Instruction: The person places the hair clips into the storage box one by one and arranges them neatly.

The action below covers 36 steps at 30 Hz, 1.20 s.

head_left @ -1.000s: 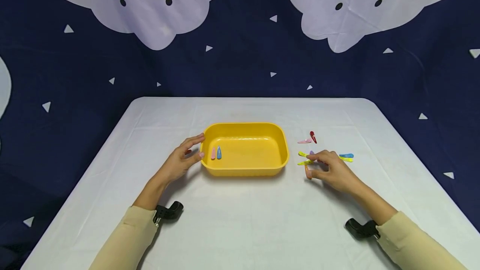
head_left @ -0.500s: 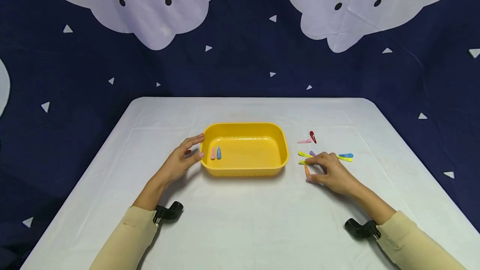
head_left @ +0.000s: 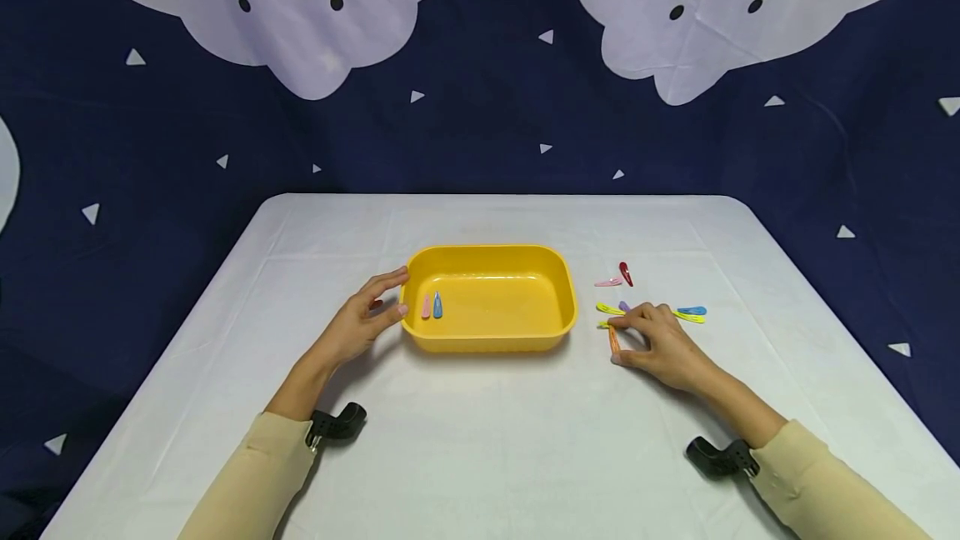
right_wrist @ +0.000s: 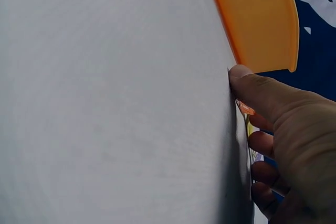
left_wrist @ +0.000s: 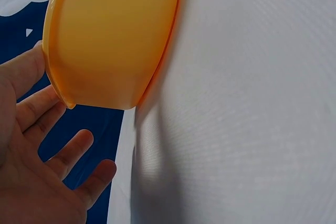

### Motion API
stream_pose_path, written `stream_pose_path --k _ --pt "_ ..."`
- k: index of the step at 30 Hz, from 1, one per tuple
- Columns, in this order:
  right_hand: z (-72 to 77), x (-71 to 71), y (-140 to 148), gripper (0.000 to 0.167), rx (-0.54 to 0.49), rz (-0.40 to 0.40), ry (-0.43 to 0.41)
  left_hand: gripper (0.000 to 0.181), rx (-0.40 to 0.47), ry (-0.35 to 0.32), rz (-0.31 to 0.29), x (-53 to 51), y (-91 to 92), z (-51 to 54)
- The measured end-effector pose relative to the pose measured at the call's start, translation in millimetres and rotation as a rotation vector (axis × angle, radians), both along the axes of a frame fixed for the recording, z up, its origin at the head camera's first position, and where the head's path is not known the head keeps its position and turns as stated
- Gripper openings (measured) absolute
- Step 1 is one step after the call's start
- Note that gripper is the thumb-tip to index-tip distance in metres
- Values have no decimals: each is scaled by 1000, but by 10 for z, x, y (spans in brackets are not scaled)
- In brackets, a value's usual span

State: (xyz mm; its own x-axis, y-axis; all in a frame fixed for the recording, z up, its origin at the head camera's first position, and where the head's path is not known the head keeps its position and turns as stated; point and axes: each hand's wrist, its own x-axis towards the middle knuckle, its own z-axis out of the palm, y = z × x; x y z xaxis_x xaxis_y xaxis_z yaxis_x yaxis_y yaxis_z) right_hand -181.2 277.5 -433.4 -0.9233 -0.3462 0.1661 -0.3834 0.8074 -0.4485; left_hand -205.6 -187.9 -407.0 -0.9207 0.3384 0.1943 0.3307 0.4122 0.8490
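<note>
My left hand point(head_left: 356, 325) touches the left rim of the yellow tray point(head_left: 491, 344), with thumb and fingers apart; its other fingers are spread in the left wrist view. A pink clip point(head_left: 426, 307) and a blue clip point(head_left: 438, 305) lie inside the tray at left. Right of the tray, my right hand point(head_left: 670, 350) pinches an orange clip point(head_left: 614, 341) lengthwise between thumb and index finger, low over the table. A yellow clip point(head_left: 602, 324) is partly hidden under that index finger. In the right wrist view the orange clip point(right_wrist: 245, 108) shows beside the thumb.
Beyond my right hand lie another yellow clip point(head_left: 690, 318), a blue clip point(head_left: 692, 311), a purple clip point(head_left: 624, 306), a pink clip point(head_left: 608, 282) and a red clip point(head_left: 626, 274). A dark blue cloth with clouds hangs behind the white table point(head_left: 487, 457).
My right hand has shifted slightly left, and its thumb and index finger have come to the two ends of the orange clip. My left hand and the tray have not moved.
</note>
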Motion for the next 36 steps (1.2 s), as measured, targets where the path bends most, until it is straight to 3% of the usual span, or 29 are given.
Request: stream_pose_path --k 11,24,36 --pt "-39 -1 15 46 4 26 102 49 -3 -8 -1 0 -4 9" --pt "-70 -11 37 45 -9 25 151 48 -18 -8 3 -7 -7 4" --pt "38 2 -7 44 -69 9 92 48 -20 11 -2 2 0 4"
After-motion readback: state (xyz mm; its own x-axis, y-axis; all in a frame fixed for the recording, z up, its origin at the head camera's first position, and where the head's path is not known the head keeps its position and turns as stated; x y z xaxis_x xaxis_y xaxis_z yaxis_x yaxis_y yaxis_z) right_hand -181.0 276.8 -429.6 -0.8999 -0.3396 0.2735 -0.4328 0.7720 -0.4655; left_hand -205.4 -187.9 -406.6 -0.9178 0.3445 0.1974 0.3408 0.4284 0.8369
